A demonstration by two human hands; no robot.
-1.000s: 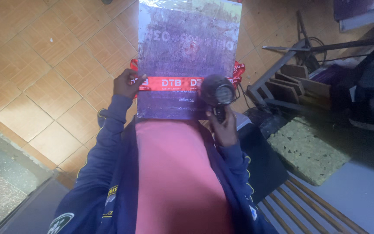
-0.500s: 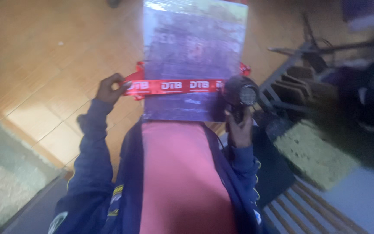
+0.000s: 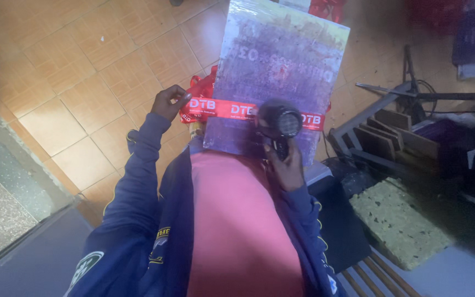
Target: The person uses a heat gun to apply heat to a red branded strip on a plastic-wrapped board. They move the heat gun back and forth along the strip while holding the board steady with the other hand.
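A flat purple-grey board (image 3: 273, 77) with faded mirrored print leans from my lap out over the tiled floor. A red ribbon (image 3: 232, 108) with white print lies across its lower part. My left hand (image 3: 170, 102) pinches the ribbon's left end at the board's left edge. My right hand (image 3: 286, 165) grips the handle of a black hair dryer (image 3: 279, 122), whose barrel is over the ribbon at the board's lower right. I wear a pink shirt and a navy jacket.
Orange floor tiles (image 3: 83, 82) lie to the left. To the right stand a metal rack with wooden slats (image 3: 380, 140), a metal stand (image 3: 413, 93), a yellow-green foam block (image 3: 399, 223) and a dark pad (image 3: 342, 220). A grey stone step (image 3: 1, 203) is lower left.
The view shifted, so the board appears farther right. The dryer moved left along the ribbon, from the board's right edge inward. My left hand stays on the ribbon's left end.
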